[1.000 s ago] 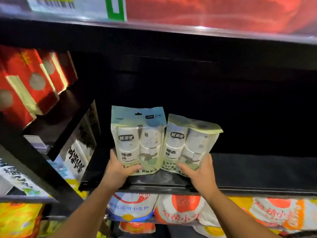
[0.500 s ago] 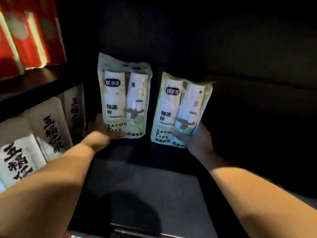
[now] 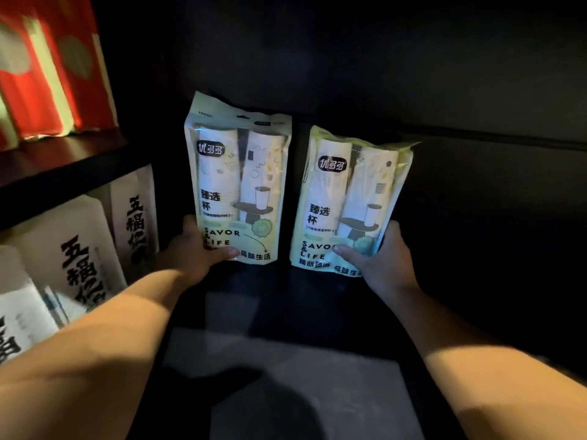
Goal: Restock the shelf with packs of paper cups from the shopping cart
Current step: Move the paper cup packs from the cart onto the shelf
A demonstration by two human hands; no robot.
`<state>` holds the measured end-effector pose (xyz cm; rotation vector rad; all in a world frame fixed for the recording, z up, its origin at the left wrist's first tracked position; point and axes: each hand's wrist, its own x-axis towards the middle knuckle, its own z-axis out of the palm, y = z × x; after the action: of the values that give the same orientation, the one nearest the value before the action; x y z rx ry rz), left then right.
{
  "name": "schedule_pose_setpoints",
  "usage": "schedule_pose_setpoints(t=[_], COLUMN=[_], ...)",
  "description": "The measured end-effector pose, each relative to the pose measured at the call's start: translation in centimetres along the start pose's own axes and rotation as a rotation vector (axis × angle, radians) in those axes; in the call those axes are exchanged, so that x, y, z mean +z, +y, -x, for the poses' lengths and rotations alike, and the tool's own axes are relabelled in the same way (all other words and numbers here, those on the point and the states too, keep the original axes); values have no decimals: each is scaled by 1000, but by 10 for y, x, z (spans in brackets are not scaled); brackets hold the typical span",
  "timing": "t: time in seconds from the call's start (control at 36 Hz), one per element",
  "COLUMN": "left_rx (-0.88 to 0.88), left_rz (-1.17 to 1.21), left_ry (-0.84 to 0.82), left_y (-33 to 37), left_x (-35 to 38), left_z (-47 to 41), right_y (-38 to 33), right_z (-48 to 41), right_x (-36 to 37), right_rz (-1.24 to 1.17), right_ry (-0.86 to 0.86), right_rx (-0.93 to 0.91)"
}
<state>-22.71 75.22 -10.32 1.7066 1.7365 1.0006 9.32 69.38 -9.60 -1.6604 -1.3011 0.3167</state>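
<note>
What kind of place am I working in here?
Probably a shop, seen inside a dark shelf: the left hand and right hand hold sealed cup packs, left pack and right pack; neighbouring shelves carry matching white bags and red packs.

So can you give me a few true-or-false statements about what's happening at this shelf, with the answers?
1. The left hand grips the left pack of cups, and the right hand grips the right pack. True.
2. The two packs lie stacked one on top of the other. False: they are upright, side by side, with a gap between them.
3. Red boxes sit on a higher shelf to the left. True.
4. The white bags with black lettering stand to the right of the packs. False: the white bags are on the left, below the red boxes.
</note>
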Motion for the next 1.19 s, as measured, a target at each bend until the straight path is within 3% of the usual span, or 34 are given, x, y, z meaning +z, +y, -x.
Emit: schedule_pose_setpoints(t=[0.31,0.39,0.47,0.53,0.61,0.67,0.81,1.03,1.19], left_rx=[-62,-81,-175,-239,-205,-132,-151,-21,-193], left_rz=[-59,-280,-464,-463,-611,-724,-729,-705,-695], left_ry=[-24,-56,-102,-209,-215,-202,-281,-392,-397], left_y=[14,8,-5,17,33,32,44,64,63], left_x=[-11,-12,-4,-10,-20,-28,-37,-66,-108], left_z=[17,26,43,79,133,168,257,424,512], right_y=[-11,-15,-19,-24,-29,-29,-34,-63,-91], right_z=[17,41,82,113,163,199,275,359,393], right_x=[-9,-26,-49,-67,-98,-120,-162,-208,-209], right_rz=[94,375,674,770,848,838,792,714,774], right_ry=[-61,-97,-244,-334,-414,-413,-439,-661,-894], right_rx=[97,161,154,126,26,-47,-73,-100,-159])
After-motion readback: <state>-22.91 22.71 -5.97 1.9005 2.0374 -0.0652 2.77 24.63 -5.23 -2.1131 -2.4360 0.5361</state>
